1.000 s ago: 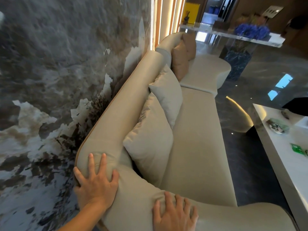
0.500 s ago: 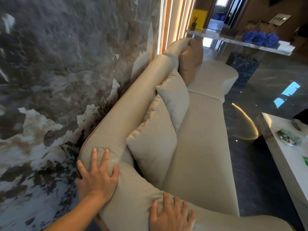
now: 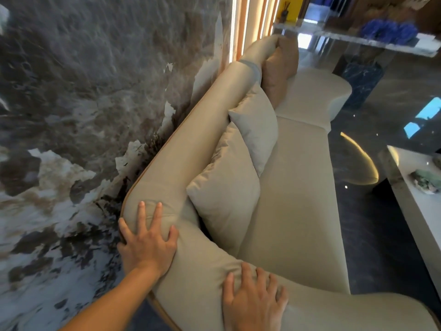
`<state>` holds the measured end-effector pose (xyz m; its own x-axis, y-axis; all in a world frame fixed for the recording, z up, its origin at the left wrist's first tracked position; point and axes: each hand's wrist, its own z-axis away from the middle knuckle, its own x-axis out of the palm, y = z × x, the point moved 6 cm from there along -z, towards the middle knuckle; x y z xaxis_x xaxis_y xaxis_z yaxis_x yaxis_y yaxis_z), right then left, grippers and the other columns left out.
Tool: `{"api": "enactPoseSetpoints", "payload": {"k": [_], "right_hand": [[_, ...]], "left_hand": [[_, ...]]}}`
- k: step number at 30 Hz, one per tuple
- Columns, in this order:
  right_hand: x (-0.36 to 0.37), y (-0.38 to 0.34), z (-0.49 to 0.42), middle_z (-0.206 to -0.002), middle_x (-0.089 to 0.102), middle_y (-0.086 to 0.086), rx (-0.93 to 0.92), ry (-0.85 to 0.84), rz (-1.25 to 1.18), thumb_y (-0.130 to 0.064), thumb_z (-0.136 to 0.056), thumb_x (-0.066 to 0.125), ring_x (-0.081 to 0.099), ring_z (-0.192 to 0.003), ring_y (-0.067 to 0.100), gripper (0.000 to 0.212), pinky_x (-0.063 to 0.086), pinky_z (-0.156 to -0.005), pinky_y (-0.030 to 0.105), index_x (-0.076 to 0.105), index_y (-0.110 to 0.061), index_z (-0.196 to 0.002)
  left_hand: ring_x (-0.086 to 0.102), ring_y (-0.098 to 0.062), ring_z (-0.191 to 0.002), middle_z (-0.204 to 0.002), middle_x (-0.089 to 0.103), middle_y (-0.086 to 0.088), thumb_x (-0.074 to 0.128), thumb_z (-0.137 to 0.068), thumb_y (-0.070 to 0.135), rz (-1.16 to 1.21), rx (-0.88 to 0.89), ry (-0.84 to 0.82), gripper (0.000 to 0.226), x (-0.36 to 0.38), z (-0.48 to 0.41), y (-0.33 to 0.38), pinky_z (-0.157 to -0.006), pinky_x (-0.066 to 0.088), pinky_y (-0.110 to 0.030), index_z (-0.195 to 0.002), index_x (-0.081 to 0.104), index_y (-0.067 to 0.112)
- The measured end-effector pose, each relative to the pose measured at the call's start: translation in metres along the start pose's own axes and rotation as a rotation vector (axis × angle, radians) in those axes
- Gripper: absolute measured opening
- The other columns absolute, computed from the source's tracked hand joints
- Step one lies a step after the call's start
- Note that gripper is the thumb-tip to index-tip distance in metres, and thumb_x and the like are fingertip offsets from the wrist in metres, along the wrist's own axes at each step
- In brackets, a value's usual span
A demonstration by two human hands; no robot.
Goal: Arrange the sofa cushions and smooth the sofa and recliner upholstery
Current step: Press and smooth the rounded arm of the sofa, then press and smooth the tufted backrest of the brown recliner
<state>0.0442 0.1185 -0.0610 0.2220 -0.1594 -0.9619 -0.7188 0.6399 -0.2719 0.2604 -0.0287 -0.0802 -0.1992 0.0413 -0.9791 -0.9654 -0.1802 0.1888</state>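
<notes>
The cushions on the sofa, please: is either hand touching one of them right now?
No, both hands lie flat on the sofa's padded rim.

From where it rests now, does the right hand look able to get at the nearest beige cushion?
Probably yes: the right hand lies flat on the sofa arm, the nearest beige cushion stands just beyond it, and nothing lies between them.

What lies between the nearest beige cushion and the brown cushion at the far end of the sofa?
In the head view, one more beige cushion stands between the nearest beige cushion and the brown cushion, leaning on the sofa backrest.
</notes>
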Motion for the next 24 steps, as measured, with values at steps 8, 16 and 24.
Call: {"api": "enactPoseSetpoints", "payload": {"k": [8, 16, 24], "right_hand": [[0.01, 0.014, 0.002, -0.159, 0.026, 0.006, -0.083, -0.505, 0.134, -0.062, -0.087, 0.01, 0.019, -0.144, 0.033, 0.067, 0.004, -0.115, 0.056, 0.025, -0.039, -0.148], [-0.139, 0.089, 0.065, -0.145, 0.049, 0.014, 0.062, -1.029, 0.19, -0.032, -0.095, 0.049, 0.052, -0.126, 0.035, 0.048, 0.043, -0.101, 0.039, 0.049, -0.011, -0.139], [-0.336, 0.15, 0.233, -0.107, 0.066, 0.018, 0.297, -0.573, -0.062, -0.025, -0.092, 0.049, 0.064, -0.076, 0.029, 0.026, 0.053, -0.059, 0.031, 0.064, -0.005, -0.098]], "left_hand": [[0.002, -0.044, -0.14, -0.16, -0.009, 0.006, 0.021, -0.083, 0.069, -0.109, 0.039, -0.297, 0.072, -0.027, -0.003, 0.004, -0.104, 0.03, -0.061, -0.146, -0.002, 0.045], [0.053, -0.03, -0.117, -0.141, 0.046, -0.013, 0.039, -0.096, 0.035, -0.484, 0.26, -0.858, 0.051, -0.205, 0.085, 0.029, -0.085, 0.049, -0.033, -0.138, 0.041, 0.006], [0.062, -0.018, -0.066, -0.08, 0.072, -0.003, 0.048, -0.092, 0.03, -0.577, 0.9, -0.784, 0.03, -0.238, 0.291, 0.116, -0.052, 0.049, -0.023, -0.103, 0.064, 0.008]]}}
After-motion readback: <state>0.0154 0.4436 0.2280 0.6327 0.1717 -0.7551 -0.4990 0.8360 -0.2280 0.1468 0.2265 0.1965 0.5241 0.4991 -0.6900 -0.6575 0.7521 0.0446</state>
